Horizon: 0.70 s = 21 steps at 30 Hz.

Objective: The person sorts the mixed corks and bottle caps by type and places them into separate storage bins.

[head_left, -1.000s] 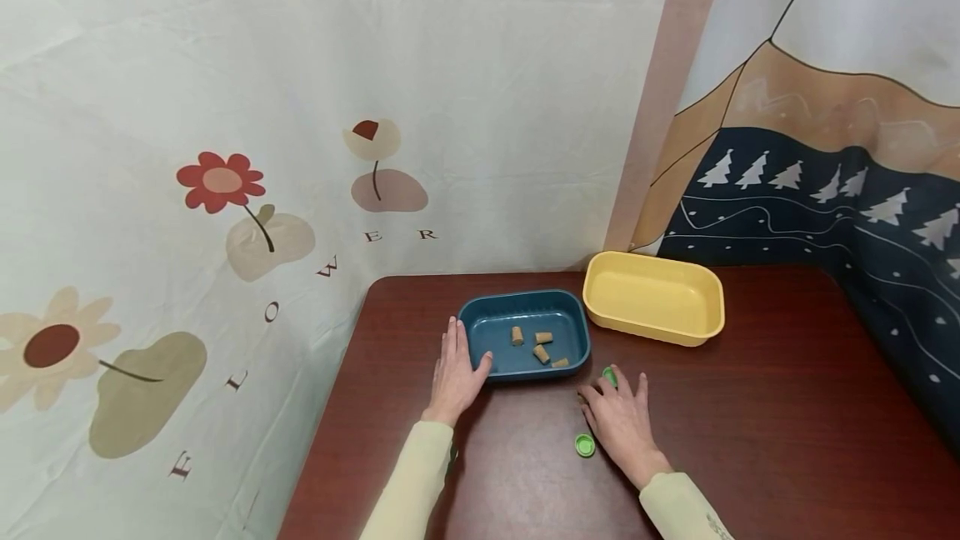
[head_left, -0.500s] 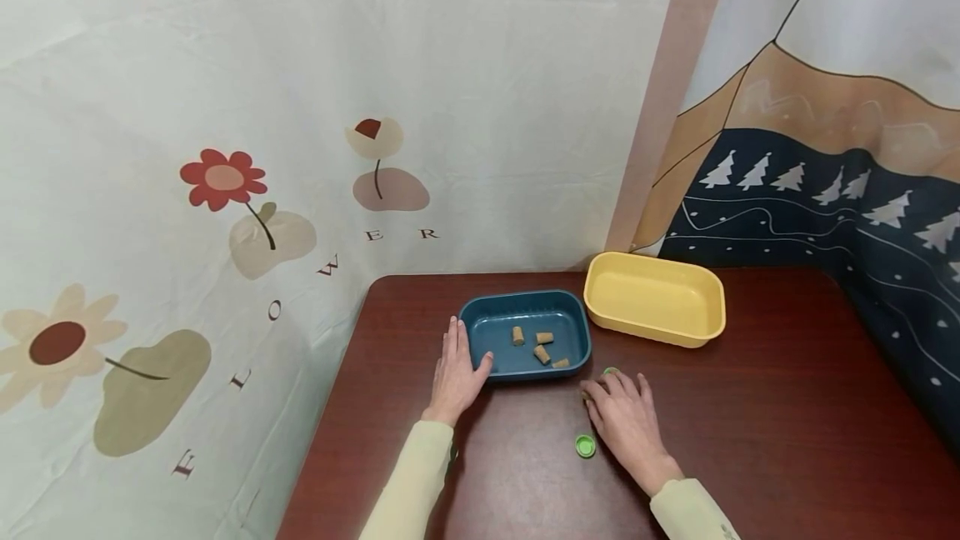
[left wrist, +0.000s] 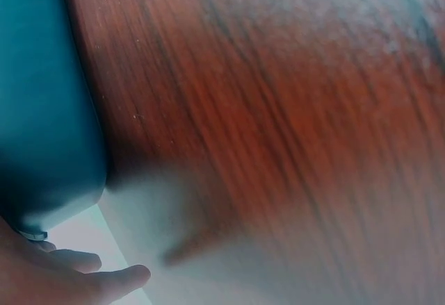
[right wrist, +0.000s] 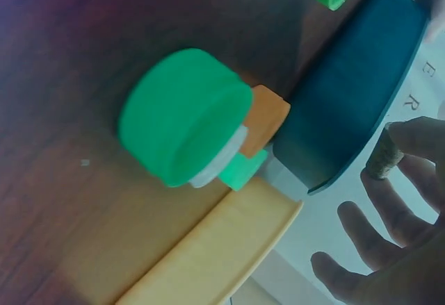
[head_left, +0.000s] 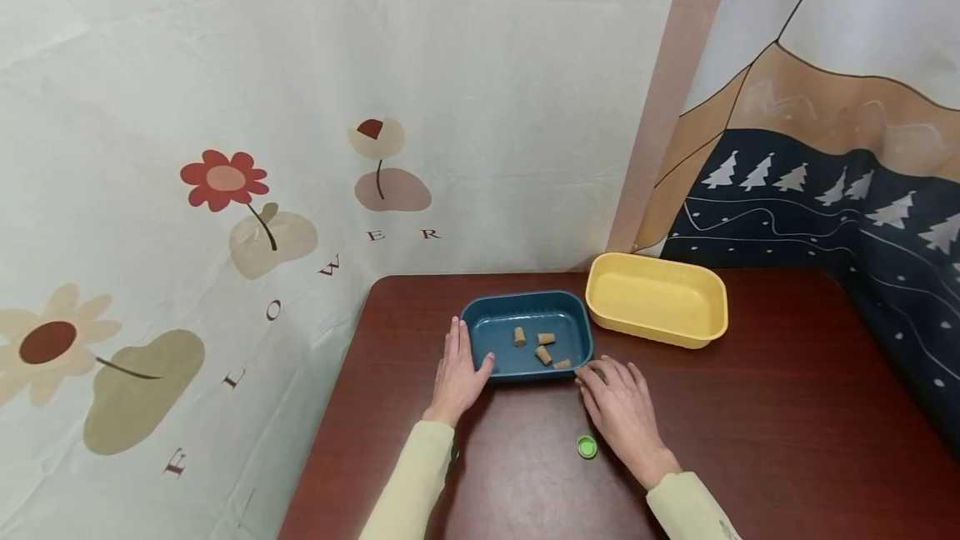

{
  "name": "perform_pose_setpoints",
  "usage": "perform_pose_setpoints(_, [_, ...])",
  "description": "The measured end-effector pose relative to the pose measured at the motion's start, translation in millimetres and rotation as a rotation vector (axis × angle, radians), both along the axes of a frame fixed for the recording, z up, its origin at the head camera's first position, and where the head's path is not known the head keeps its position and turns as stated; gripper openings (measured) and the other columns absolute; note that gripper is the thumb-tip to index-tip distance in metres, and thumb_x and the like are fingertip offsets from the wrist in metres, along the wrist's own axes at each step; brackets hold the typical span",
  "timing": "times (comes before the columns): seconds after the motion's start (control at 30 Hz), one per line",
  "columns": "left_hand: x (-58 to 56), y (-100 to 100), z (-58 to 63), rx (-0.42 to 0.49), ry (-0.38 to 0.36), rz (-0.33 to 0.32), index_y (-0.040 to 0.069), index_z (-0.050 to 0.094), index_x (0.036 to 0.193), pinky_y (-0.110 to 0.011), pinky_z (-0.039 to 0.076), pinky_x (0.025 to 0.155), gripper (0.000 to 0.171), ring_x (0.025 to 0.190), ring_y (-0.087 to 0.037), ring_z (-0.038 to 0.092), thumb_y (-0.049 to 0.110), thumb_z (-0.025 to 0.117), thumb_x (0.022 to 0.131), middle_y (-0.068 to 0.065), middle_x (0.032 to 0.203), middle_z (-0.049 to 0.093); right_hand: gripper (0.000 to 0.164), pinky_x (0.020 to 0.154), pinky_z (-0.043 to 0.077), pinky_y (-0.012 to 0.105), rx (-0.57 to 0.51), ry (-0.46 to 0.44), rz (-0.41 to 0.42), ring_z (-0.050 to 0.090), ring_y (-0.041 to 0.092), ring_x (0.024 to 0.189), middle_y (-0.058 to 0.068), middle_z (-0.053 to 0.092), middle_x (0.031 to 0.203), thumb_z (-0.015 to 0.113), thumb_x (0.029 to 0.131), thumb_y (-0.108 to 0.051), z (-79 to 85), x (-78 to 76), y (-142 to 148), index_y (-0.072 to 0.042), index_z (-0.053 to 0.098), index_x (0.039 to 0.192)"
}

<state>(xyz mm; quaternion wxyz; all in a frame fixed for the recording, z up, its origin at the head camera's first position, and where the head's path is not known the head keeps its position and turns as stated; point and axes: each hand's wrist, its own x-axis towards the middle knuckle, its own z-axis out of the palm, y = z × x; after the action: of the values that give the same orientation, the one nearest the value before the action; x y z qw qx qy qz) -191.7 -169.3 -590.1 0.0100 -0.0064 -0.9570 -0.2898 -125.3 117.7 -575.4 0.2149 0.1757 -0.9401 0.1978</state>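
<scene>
My left hand (head_left: 457, 380) lies with straight fingers along the left side of a blue tub (head_left: 491, 359), thumb at its front wall. Several corks (head_left: 519, 337) lie in this tub. At the tub's front right corner, my right hand (head_left: 624, 411) pinches a cork (right wrist: 384, 155) between thumb and forefinger, its other fingers spread. In the right wrist view a large green bottle cap (right wrist: 181, 114) lies on the table, with an orange-brown piece (right wrist: 264, 119) and a smaller green one beyond it. The right hand hides these in the head view.
A yellow tub (head_left: 656, 298) stands at the back, right beside the blue one. Another green cap (head_left: 587, 447) lies left of the right wrist. Behind the dark red table (head_left: 795, 407) hangs a printed cloth (head_left: 510, 107).
My right hand has shifted from over the green cap to the blue tub's front right corner, fingers drawn in round the cork. The left hand has stayed at the tub.
</scene>
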Motion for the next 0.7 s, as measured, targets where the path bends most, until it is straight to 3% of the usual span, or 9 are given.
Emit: perform_pose_setpoints(0.7, [-1.1,-0.8,2.0,-0.010,-0.019,-0.008,0.003,0.014,0.165,-0.070,0.025,0.115,0.090,0.156,-0.041,0.017,0.045,0.060,0.100,-0.010,0.174,0.005,0.032,0.105,0.041,0.067,-0.070,-0.026,0.010,0.061,0.038,0.122,0.010,0.069,0.118,0.082,0.089,-0.014,14.3,-34.9,-31.7,-0.012,0.076,0.120])
